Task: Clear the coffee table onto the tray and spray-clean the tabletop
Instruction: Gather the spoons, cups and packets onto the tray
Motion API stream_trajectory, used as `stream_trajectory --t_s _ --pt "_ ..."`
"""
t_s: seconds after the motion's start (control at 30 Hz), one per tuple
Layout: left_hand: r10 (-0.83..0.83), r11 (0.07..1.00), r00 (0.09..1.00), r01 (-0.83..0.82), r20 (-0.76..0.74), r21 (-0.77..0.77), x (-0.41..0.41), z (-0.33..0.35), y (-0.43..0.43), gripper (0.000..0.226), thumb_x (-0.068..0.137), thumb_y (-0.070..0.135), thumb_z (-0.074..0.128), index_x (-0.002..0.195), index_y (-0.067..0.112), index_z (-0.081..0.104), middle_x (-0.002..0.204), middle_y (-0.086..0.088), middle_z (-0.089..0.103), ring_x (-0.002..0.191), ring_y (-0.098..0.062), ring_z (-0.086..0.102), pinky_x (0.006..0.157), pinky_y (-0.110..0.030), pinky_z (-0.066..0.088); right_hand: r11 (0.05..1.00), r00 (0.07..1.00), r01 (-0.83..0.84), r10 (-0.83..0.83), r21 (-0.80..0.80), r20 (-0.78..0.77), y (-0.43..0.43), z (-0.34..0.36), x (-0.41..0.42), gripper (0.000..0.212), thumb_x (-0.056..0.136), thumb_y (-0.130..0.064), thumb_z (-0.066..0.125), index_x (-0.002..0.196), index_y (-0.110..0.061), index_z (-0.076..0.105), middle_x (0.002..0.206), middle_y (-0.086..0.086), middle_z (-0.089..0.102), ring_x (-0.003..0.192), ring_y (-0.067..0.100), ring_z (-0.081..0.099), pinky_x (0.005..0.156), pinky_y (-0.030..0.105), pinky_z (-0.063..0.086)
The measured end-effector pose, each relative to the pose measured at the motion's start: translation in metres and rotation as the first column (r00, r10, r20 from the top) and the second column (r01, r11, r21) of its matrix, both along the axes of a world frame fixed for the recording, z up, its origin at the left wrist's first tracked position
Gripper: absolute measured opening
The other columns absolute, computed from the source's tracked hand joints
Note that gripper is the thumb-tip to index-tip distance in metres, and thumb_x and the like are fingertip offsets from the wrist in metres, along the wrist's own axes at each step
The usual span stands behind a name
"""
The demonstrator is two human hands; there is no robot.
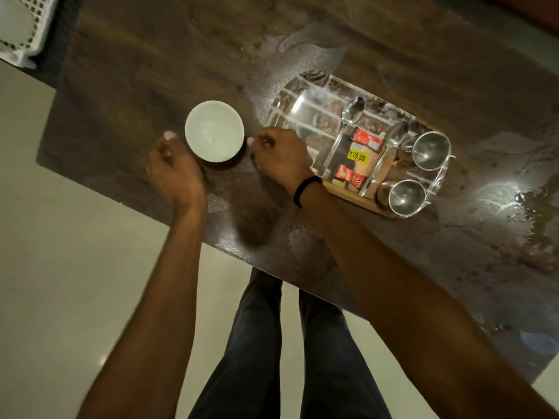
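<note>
A white bowl (214, 130) stands empty on the dark wooden coffee table (151, 71), left of the steel tray (290, 107). My left hand (174, 170) hovers just left of the bowl, fingers apart, a little blurred. My right hand (279, 152) sits just right of the bowl, between it and the tray, fingers curled with nothing visible in them. Neither hand touches the bowl. On the tray lie two spoons (352, 111), a red packet with a yellow price tag (358, 155) and two steel cups (431, 150).
A white plastic basket (27, 28) stands off the table's far left corner. Wet streaks and a bright reflection (511, 192) cover the tabletop to the right. The table's near edge runs diagonally above my legs (272, 343) and the pale floor.
</note>
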State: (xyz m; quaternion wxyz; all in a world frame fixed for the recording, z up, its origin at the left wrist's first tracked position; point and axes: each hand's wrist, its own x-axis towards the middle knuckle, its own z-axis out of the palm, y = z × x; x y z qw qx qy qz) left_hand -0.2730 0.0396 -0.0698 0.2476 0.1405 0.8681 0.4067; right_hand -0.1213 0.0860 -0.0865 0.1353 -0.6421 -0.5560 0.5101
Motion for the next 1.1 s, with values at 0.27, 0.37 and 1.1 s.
stream_trajectory --t_s 0.27,0.37,1.1 --pt "-0.065 0.986 0.799 0.145 0.598 -0.087 -0.020 0.017 0.022 0.071 0.097 0.072 0.021 0.125 0.023 0.064 0.115 0.002 0.070 0.108 -0.018 0.067 0.088 -0.041 0.058 0.968 0.980 0.087 -0.126 -0.237 -0.156 0.013 -0.004 -0.035 0.023 0.089 -0.017 0.061 0.110 -0.011 0.069 0.099 0.010 0.071 0.095 0.029 0.068 0.080 0.051 0.059" --pt "-0.114 0.984 0.789 0.172 0.604 -0.040 -0.010 0.023 0.024 0.071 0.098 0.071 0.022 0.124 0.022 0.065 0.111 0.003 0.073 0.104 -0.015 0.070 0.085 -0.041 0.060 0.952 0.949 0.162 -0.223 -0.260 -0.224 0.013 0.010 -0.020 0.029 0.091 -0.014 0.060 0.120 -0.011 0.066 0.112 0.010 0.070 0.100 0.028 0.069 0.078 0.047 0.061" --pt "-0.427 0.883 0.823 0.468 0.375 -0.022 0.082 -0.005 0.061 0.052 0.095 0.067 0.040 0.071 0.035 0.073 0.084 0.003 0.076 0.084 -0.018 0.073 0.082 -0.044 0.062 0.921 0.919 0.388 -0.384 -0.029 0.083 -0.008 0.015 0.088 0.032 0.091 -0.017 0.058 0.123 -0.014 0.062 0.103 -0.001 0.068 0.093 0.014 0.063 0.081 0.027 0.051"
